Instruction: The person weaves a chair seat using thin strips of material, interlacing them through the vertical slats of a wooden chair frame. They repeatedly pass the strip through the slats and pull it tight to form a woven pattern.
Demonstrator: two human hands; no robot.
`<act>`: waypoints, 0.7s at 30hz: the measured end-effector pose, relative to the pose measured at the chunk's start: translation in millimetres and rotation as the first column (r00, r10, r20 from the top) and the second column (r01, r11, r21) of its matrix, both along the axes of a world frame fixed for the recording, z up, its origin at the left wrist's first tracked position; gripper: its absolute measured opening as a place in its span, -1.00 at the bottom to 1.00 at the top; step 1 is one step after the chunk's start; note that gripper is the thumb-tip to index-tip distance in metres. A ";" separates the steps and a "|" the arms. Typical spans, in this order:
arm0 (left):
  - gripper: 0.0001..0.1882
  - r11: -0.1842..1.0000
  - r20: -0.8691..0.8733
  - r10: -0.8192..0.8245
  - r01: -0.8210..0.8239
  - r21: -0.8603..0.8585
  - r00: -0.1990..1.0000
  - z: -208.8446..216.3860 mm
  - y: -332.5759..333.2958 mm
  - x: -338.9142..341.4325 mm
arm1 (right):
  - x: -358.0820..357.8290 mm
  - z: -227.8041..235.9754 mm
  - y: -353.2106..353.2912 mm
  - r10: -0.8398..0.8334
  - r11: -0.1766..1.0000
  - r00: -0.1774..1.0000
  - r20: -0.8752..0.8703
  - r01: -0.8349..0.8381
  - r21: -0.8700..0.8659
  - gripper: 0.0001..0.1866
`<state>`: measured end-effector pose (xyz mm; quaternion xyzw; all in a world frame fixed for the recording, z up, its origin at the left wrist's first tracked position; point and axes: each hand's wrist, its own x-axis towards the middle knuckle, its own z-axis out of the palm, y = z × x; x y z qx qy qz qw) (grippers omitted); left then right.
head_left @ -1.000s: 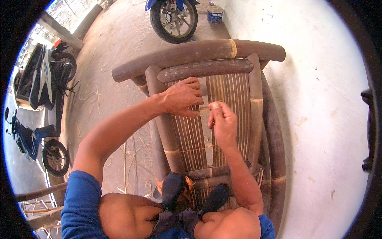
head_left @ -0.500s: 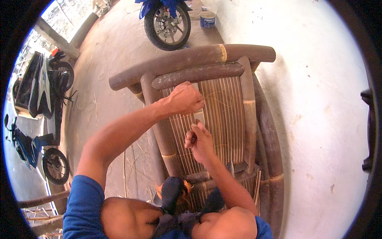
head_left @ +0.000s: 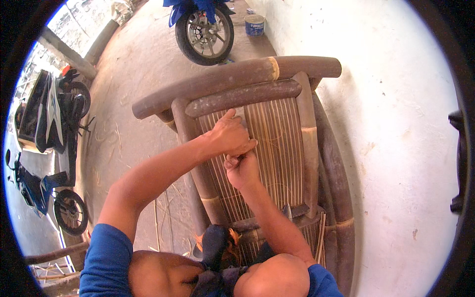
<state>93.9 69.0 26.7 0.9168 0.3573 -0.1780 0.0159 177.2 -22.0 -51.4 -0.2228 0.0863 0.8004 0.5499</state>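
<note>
Folding two bent knees (head_left: 153, 272) up at the lower edge and planting a dark-socked foot (head_left: 214, 247) between them, just short of the slatted panel (head_left: 277, 163) of the bamboo chair (head_left: 309, 148). Reaching out over that panel with both bare hands: holding the right hand (head_left: 242, 168) close under the left hand (head_left: 231, 136), touching it or at least overlapping it in this view. Curling the right fingers inward and bending the left ones down; hiding the tips of both (turned in toward the panel), so not being able to tell whether pinching anything. Standing apart a second ago, now meeting in one place, and so probably narrowing the work to a single short stretch. Covering much of the pale gap (head_left: 241, 114) in the panel, and showing only its upper end just beside the left hand.

Finding the panel straight ahead, near the middle of the view, and running lengthwise away from the foot: pointing its long axis up toward the top rail (head_left: 217, 84), leaning slightly leftward on the way. Farther off, glimpsing a motorbike wheel (head_left: 204, 33) and, near it, a blue-and-white bucket (head_left: 254, 25) close to the pale wall (head_left: 391, 148).
</note>
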 end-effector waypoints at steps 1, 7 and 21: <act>-0.52 0.999 -0.006 -0.049 0.049 0.007 0.999 -0.7 0.7 -1.2 | 3.3 -0.4 -0.9 0.040 0.999 0.999 -0.022 -0.039 0.029 -0.82; -0.76 0.971 -0.015 -0.231 0.232 0.051 0.973 -3.1 5.5 -12.2 | 27.9 4.2 -11.0 0.263 0.925 0.843 0.469 -0.359 0.126 -0.82; -0.70 0.994 -0.053 -0.111 0.111 -0.012 0.992 4.6 2.8 -1.2 | 18.0 -8.2 -6.1 0.158 0.986 0.985 -0.075 -0.152 0.074 -0.81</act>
